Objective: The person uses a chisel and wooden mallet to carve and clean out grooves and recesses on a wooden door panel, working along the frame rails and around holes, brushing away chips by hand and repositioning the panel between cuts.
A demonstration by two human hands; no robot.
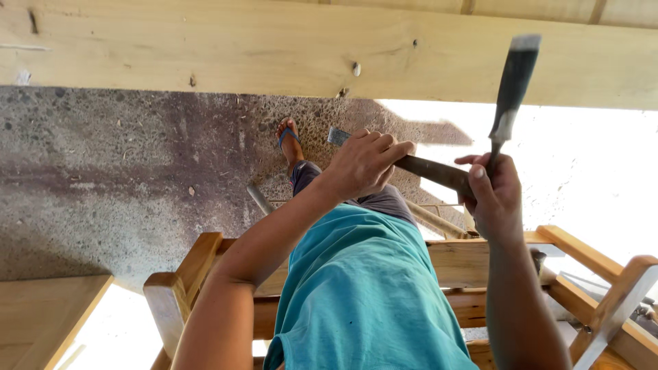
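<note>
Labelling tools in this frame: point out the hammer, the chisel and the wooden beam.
hammer (432, 169): head view, on the dark handle between the two hands.
chisel (514, 82): head view, on the dark handle above the right hand (495, 195).
wooden beam (240, 51): head view, on its pale bare face.

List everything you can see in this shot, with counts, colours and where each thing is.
Plank: one, pale wood, across the top.
Chisel: one, dark handle with metal tip, upright at upper right.
Hammer: one, dark handle, head at centre, lying across between the hands.
Chair frame: one, brown wood, lower right and bottom.
Floor: one, grey speckled concrete, left and centre.
Sandal: one, blue strap, on a foot at centre.
Shirt: one, teal, bottom centre.
Left hand: fingers wrapped round the hammer.
Right hand: fingers round the chisel.
</note>
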